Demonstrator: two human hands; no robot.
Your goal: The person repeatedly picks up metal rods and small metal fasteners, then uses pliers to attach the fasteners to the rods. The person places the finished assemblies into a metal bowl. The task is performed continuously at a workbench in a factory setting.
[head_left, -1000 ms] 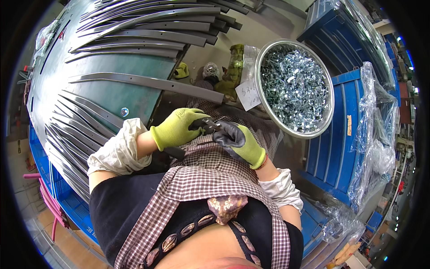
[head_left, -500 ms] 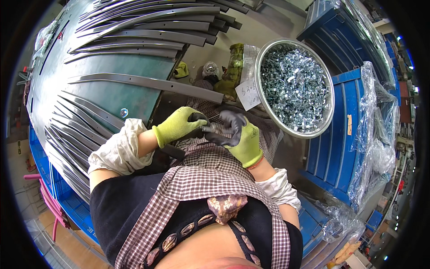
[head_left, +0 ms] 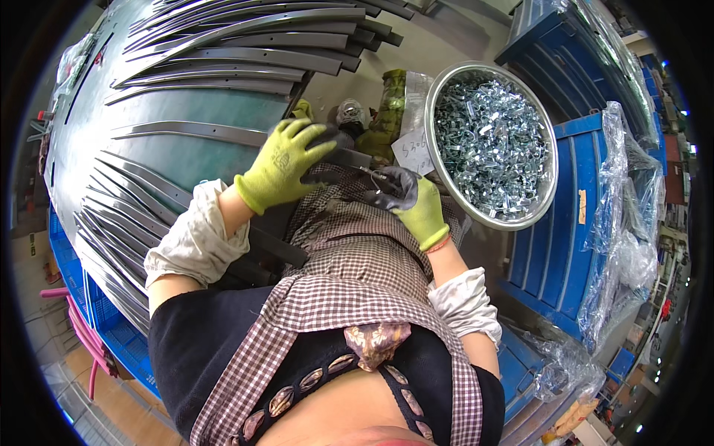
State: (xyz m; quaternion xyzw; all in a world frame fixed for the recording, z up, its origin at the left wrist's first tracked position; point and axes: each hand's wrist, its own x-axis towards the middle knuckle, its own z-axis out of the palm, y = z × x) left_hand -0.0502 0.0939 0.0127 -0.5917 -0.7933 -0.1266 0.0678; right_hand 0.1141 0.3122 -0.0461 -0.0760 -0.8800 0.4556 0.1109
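Observation:
A long dark metal strip [head_left: 182,131] lies across the green-topped table, its near end reaching past the edge toward my hands. My left hand [head_left: 286,165], in a yellow-green glove with dark fingertips, is over that end. Its fingers are spread above the strip and the thumb sits below; I see no firm grip. Just right of the strip's end, my right hand [head_left: 413,202], gloved alike, is closed with a small metal clip [head_left: 375,175] at its fingertips. Whether more clips sit in the palm is hidden. A round metal basin [head_left: 553,167] full of shiny clips stands to the right.
Many more dark strips [head_left: 260,57] are stacked at the table's far side, others [head_left: 123,215] at its near left. A handwritten paper [head_left: 411,152] lies beside the basin. Blue crates [head_left: 554,260] with clear plastic wrap [head_left: 628,238] stand at right. A checked apron [head_left: 357,271] covers my lap.
My left hand has moved left and up from beside my right hand to the strip's end, its fingers spreading. My right hand has shifted slightly right and turned, still with metal at its fingertips.

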